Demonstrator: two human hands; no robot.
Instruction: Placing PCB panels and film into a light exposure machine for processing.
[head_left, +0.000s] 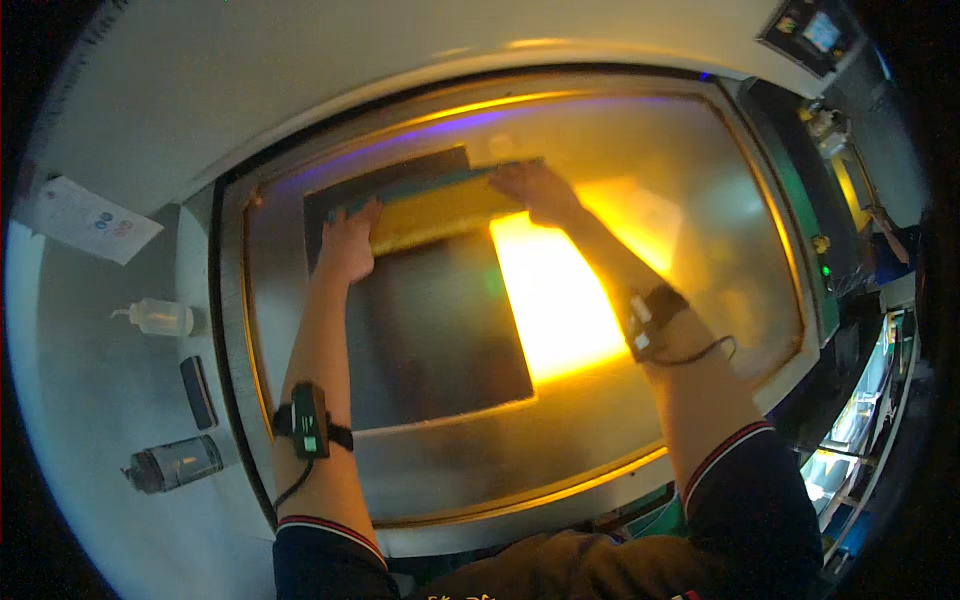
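Observation:
A thin yellow panel (440, 212) with a blue-green far edge is held up at a tilt by its two ends. My left hand (350, 243) is closed on its left end, thumb on the near face. At the right end, my right hand (535, 190) grips the far corner with bent fingers. Beneath and nearer to me, a large dark sheet (430, 330) lies on the framed glass-like work surface (590, 430). Bright yellow-white light (560, 300) glows beside the sheet, below my right forearm. The panel hides part of the sheet's far side.
A raised metal frame (252, 340) edges the surface. On the left ledge are a white squeeze bottle (165, 317), a dark phone (198, 393) and a clear bottle (178, 464). A paper sheet (95, 218) hangs there. Far right, a person (890, 245) stands; a control screen (822, 32) is above.

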